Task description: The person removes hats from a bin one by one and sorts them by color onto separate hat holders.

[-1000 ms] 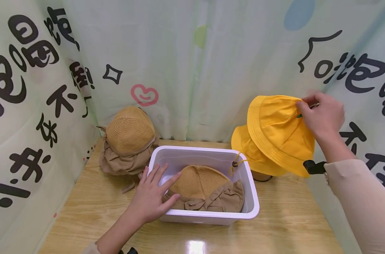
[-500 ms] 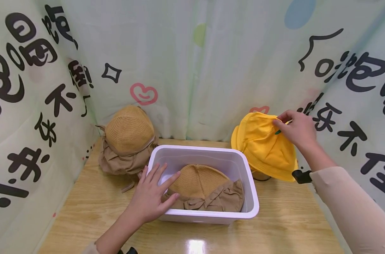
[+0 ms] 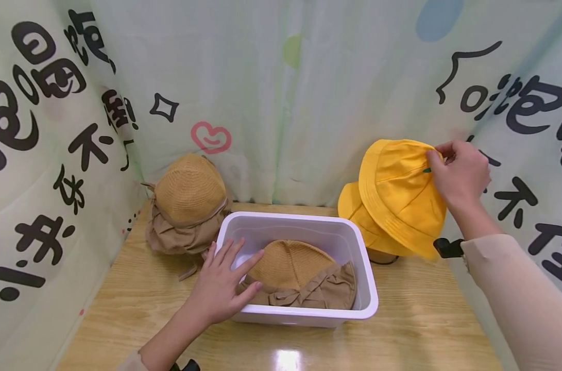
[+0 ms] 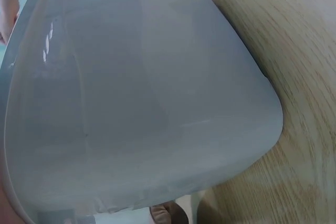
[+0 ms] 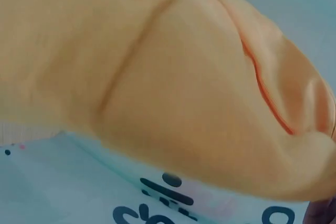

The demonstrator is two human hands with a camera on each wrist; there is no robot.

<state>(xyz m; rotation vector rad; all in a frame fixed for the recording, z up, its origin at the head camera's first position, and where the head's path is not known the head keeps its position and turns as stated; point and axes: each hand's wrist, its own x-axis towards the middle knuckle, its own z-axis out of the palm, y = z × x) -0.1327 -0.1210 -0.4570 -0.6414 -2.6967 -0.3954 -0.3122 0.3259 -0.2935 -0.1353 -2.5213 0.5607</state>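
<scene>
My right hand [image 3: 461, 172] pinches the crown of a yellow hat [image 3: 398, 190] and holds it tilted at the right, over another yellow hat [image 3: 355, 210]. The held hat's cloth [image 5: 173, 87] fills most of the right wrist view. Fingers spread, my left hand [image 3: 222, 286] rests on the left front rim of a white bin [image 3: 304, 312]. Inside the bin lies a straw-coloured hat [image 3: 292, 265] with a brown gathered brim. The bin's outer wall [image 4: 142, 93] takes up much of the left wrist view.
Left of the bin, a second straw-coloured hat [image 3: 190, 190] with a brown brim sits on the wooden table [image 3: 401, 330], its tie trailing toward the front. Printed curtains [image 3: 262, 93] stand behind and on both sides.
The right hand moved left and down with the yellow hat, then back up and right. A yellow cord seen earlier at the bin's right rim no longer shows. The left hand has stayed put.
</scene>
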